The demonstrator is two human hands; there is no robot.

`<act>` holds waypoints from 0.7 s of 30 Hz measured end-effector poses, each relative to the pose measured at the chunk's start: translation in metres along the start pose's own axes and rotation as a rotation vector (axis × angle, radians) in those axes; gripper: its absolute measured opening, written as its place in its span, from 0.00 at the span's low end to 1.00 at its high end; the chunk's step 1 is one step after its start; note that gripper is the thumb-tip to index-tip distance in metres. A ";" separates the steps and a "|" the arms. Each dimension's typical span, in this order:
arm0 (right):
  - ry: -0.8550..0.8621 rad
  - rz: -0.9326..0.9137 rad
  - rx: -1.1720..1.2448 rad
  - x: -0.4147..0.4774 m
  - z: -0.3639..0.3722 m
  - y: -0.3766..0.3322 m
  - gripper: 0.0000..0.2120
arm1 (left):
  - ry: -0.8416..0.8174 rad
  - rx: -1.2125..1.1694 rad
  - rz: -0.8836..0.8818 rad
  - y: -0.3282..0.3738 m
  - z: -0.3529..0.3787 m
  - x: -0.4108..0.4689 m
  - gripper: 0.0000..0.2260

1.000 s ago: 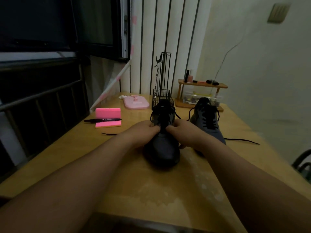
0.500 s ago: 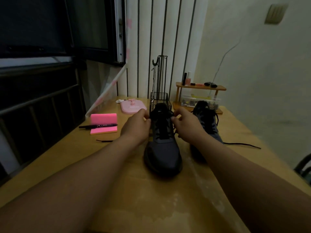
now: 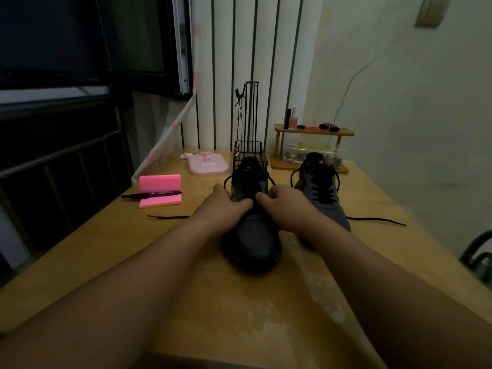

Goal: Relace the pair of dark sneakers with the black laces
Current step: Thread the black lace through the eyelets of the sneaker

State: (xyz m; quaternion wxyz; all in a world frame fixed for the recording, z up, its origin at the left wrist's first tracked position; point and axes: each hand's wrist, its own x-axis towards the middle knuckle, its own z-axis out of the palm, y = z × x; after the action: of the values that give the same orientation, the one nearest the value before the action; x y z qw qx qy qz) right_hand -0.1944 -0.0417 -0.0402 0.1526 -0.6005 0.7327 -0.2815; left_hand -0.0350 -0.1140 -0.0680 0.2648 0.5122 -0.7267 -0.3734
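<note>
Since half a second ago, both hands have been drawing in from the sides of the collar and are now meeting over the middle of the lacing. The left grip [image 3: 226, 209] is closing with its fingers curled inward and the thumb lying toward the centre. The right grip [image 3: 285, 206] is doing the same from the other side, its knuckles bent. The two are nearly touching above the tongue. Each is pinching the black lace [image 3: 267, 179], whose loops are running down from the collar into the fingers, though the exact pinch is getting lost in the dim light.

The near sneaker [image 3: 253, 243] is sitting upright on the wooden surface [image 3: 239, 310], toe pointing at the person, between the two forearms. The second sneaker [image 3: 323, 198] is standing just beside it on the right, already showing crossed lacing. A loose strand [image 3: 378, 221] is trailing across the surface from behind it, and a lace end [image 3: 167, 216] is lying to the left of the left forearm.

Farther back, a black marker [image 3: 151, 194] is resting across a pink sticky-note block [image 3: 159, 182]. A pink stand [image 3: 207, 166], a wire basket [image 3: 250, 150] and a small wooden shelf [image 3: 314, 131] are sitting near the wall.
</note>
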 end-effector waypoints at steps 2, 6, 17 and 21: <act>-0.016 -0.018 -0.048 0.002 0.000 -0.001 0.18 | 0.002 0.040 0.038 0.005 0.000 -0.001 0.24; 0.025 -0.041 -0.163 0.004 0.005 -0.005 0.18 | 0.060 0.191 0.097 0.012 0.006 -0.012 0.09; 0.154 -0.013 -0.117 0.003 0.007 -0.004 0.13 | 0.181 0.067 0.150 0.009 0.022 -0.007 0.11; 0.161 0.043 -0.132 0.030 -0.007 0.003 0.11 | 0.176 0.030 0.180 0.022 0.036 0.026 0.12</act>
State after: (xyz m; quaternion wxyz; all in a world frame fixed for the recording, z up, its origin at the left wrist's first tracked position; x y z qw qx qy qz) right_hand -0.2078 -0.0691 -0.0335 0.0591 -0.5690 0.7722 -0.2767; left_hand -0.0831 -0.1241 -0.0710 0.3525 0.4798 -0.7489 -0.2910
